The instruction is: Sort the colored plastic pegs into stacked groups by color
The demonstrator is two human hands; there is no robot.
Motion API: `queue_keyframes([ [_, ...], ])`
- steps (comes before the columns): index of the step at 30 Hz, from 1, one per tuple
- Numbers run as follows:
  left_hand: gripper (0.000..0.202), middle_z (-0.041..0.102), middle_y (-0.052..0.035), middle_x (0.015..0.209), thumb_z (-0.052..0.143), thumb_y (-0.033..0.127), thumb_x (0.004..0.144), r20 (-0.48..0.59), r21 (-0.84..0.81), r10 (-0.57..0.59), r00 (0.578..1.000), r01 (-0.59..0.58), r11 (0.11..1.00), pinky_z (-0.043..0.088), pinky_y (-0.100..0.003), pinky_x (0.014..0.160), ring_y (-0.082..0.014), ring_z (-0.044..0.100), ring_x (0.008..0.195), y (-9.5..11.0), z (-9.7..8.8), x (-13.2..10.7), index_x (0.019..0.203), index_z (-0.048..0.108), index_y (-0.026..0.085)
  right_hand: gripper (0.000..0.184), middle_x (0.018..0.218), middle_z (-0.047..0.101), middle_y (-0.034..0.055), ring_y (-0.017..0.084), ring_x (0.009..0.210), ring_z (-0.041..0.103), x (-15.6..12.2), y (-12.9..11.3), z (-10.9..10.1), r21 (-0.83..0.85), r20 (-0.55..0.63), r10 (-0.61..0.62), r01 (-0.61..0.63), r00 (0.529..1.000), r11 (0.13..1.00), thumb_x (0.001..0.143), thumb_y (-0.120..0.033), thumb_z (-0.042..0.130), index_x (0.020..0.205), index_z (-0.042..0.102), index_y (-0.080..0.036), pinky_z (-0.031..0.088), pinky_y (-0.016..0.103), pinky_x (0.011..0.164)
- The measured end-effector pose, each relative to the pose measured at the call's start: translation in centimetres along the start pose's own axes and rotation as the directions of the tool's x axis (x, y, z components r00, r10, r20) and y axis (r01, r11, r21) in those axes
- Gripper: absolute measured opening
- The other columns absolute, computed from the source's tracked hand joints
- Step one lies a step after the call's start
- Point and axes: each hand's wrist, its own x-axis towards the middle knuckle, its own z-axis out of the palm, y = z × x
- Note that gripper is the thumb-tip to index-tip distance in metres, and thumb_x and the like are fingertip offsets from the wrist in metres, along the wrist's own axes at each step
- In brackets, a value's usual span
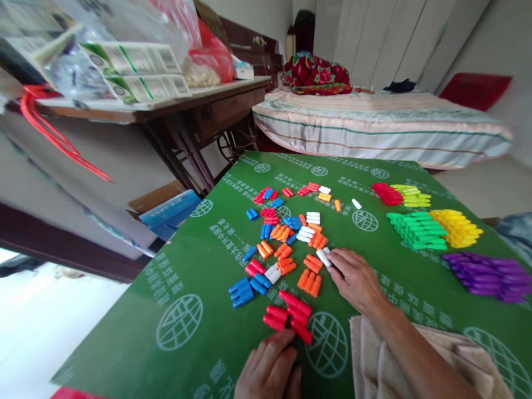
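Coloured plastic pieces are lying loose across the middle of the frame, spread over a green bench that is filling most of the lower half of our view. Among them, orange, blue, red and white ones are mixing in small clusters, some of them touching side by side.

With our right hand, right of centre, we are reaching in and touching white pieces with the fingertips; the fingers are standing close together, but we cannot tell whether they are gripping. Our left hand is resting at the bottom centre, its fingers curling near the lower edge of the red pieces; we cannot tell whether they are holding any.

Toward the right side of the frame, neat piles are sitting apart from the loose ones: a red pile is touching a yellow-green pile, a green pile and a yellow pile are lying together below them, and a purple pile is lying near the right edge. A folded beige cloth is lying under our right forearm at the lower right. A bed is standing beyond the bench, at the upper right.
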Motion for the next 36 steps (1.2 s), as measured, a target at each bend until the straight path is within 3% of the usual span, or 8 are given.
queue_keyframes([
  [6, 0.020, 0.066, -0.0068, 0.116, 0.054, 0.017, 0.079, 0.004, 0.052, 0.009, 1.000, -0.010, 0.999, 0.055, -0.024, 0.080, -0.0163, 0.064, 0.100, 0.5, -0.1, 0.2, 0.098, 0.060, 0.021, 0.028, 0.109, 0.064, 0.0084, 0.022, 0.101, 0.056, 0.0, -0.2, 0.0, -0.015, 0.012, 0.027, -0.027, 1.000, 1.000, 0.088, -0.020, 0.043, 0.107, 0.064, -0.022, 0.045, 0.036, 0.088],
  [12, 0.019, 0.066, -0.0083, 0.116, 0.044, 0.021, 0.084, -0.087, 0.064, 0.001, 0.996, 0.004, 0.998, 0.056, -0.027, 0.073, -0.0181, 0.064, 0.099, 0.6, 1.1, -0.1, 0.093, 0.062, 0.022, 0.029, 0.110, 0.064, 0.0074, 0.022, 0.101, 0.057, -0.2, 0.0, 0.2, -0.016, 0.009, 0.035, -0.035, 0.999, 0.999, 0.088, -0.022, 0.043, 0.109, 0.062, -0.023, 0.044, 0.036, 0.088],
  [17, 0.022, 0.065, -0.0063, 0.118, 0.044, 0.023, 0.085, -0.049, 0.070, -0.024, 0.998, 0.027, 0.997, 0.056, -0.031, 0.073, -0.0204, 0.062, 0.104, 0.8, 1.2, -0.7, 0.097, 0.061, 0.023, 0.027, 0.111, 0.064, 0.0079, 0.022, 0.101, 0.057, -0.3, 0.0, 0.2, -0.021, 0.015, 0.038, -0.038, 0.999, 0.999, 0.088, -0.023, 0.043, 0.107, 0.062, -0.021, 0.044, 0.035, 0.087],
  [20, 0.020, 0.065, -0.0051, 0.118, 0.046, 0.022, 0.083, -0.037, 0.049, -0.033, 0.999, 0.034, 0.998, 0.055, -0.031, 0.077, -0.0202, 0.061, 0.106, 0.7, 1.3, -0.9, 0.095, 0.062, 0.024, 0.027, 0.110, 0.064, 0.0082, 0.022, 0.100, 0.057, -0.3, 0.0, 0.1, -0.014, 0.011, 0.042, -0.042, 0.999, 0.999, 0.088, -0.022, 0.043, 0.107, 0.063, -0.020, 0.044, 0.035, 0.088],
  [25, 0.015, 0.067, -0.0060, 0.113, 0.049, 0.019, 0.081, -0.129, 0.000, 0.024, 0.991, -0.024, 1.000, 0.055, -0.028, 0.078, -0.0184, 0.062, 0.104, 0.3, 1.6, -0.9, 0.090, 0.062, 0.022, 0.027, 0.111, 0.065, 0.0081, 0.022, 0.100, 0.057, -0.3, 0.0, 0.2, -0.016, 0.014, 0.046, -0.045, 0.999, 0.999, 0.088, -0.022, 0.043, 0.107, 0.063, -0.020, 0.044, 0.035, 0.088],
  [31, 0.015, 0.069, -0.0068, 0.106, 0.050, 0.018, 0.081, -0.163, -0.064, 0.009, 0.987, -0.019, 0.998, 0.056, -0.026, 0.080, -0.0174, 0.064, 0.100, 0.2, 1.5, -0.7, 0.090, 0.061, 0.021, 0.027, 0.110, 0.065, 0.0080, 0.021, 0.099, 0.058, -0.3, 0.2, 0.3, -0.024, 0.004, 0.040, -0.040, 0.999, 0.999, 0.088, -0.022, 0.044, 0.107, 0.063, -0.019, 0.044, 0.034, 0.087],
  [36, 0.013, 0.069, -0.0094, 0.102, 0.052, 0.018, 0.081, -0.184, -0.133, 0.000, 0.983, -0.024, 0.991, 0.056, -0.026, 0.083, -0.0177, 0.065, 0.097, 0.3, 0.7, -0.3, 0.091, 0.060, 0.019, 0.026, 0.107, 0.066, 0.0070, 0.020, 0.097, 0.059, -0.4, 0.4, 0.7, -0.016, -0.071, 0.002, -0.003, 0.997, 1.000, 0.087, -0.022, 0.046, 0.107, 0.063, -0.021, 0.046, 0.034, 0.084],
])
